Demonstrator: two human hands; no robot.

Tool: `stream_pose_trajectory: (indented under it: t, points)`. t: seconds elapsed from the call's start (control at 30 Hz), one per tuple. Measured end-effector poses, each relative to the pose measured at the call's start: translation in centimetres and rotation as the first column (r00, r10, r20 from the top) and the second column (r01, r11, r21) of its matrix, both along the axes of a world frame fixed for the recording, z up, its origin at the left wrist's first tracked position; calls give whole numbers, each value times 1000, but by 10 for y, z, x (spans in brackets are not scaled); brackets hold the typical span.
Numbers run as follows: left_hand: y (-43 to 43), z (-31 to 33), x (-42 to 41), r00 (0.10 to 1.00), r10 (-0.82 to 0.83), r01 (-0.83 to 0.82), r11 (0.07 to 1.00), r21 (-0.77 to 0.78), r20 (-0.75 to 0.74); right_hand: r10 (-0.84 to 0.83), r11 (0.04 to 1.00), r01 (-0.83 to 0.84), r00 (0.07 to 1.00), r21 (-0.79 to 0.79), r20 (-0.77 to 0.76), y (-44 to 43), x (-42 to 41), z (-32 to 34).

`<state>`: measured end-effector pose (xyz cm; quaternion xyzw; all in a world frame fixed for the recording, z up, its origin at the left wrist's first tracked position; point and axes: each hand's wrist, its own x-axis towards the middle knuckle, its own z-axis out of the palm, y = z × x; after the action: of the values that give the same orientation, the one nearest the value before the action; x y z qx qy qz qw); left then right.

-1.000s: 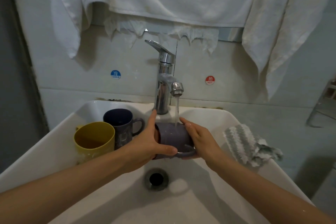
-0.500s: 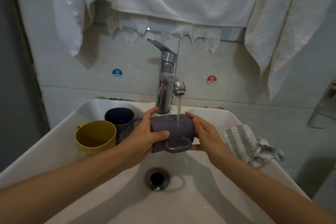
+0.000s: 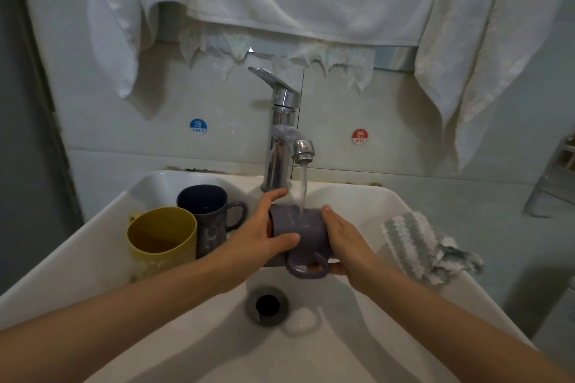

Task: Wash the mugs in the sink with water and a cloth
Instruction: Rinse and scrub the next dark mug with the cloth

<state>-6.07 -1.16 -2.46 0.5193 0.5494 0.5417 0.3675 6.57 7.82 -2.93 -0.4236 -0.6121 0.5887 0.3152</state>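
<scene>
Purple mug [image 3: 298, 228] has rolled a little, its handle now lower, under the tap's [image 3: 281, 134] stream.
Left hand [image 3: 258, 238] and right hand [image 3: 345, 241] each keep a clamped grip on its ends, above the sink [image 3: 392, 208].

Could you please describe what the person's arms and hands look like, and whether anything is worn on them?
Both arms are bare. The left hand and right hand show no gloves, rings, watch or bracelet, and no sleeves appear anywhere in the frame.
</scene>
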Motion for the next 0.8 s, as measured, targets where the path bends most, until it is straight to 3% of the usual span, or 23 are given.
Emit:
stream_pose_trajectory:
  t: [0.07, 0.2, 0.33, 0.47, 0.53, 0.63, 0.8]
  points:
    - [0, 1, -1, 1000, 0, 0, 1000, 4, -5, 36, 998, -36, 999, -51, -4, -1, 3, 1]
    - [1, 5, -4, 994, 23, -21, 1000, 19, -103, 194, 979, -197, 979, 48, 65, 0, 6, 1]
    - [8, 7, -10, 964, 75, -58, 996, 73, -253, 244, 969, -246, 968, -32, -65, 5, 9, 2]
    - [10, 2, -10, 954, 247, -218, 961, 172, -172, 134, 981, -162, 961, -103, -241, 15, 15, 2]
    - [10, -6, -6, 932, 332, -313, 939, 141, -143, 53, 986, -95, 956, -134, -289, 18, 17, 3]
    - [11, -11, 7, 970, 238, -238, 971, 8, -53, 38, 991, -66, 973, -117, -229, 20, 19, 2]
    - [15, -9, 14, 964, 264, -262, 964, 42, -43, 126, 986, -124, 992, -111, 9, 25, 29, 9]
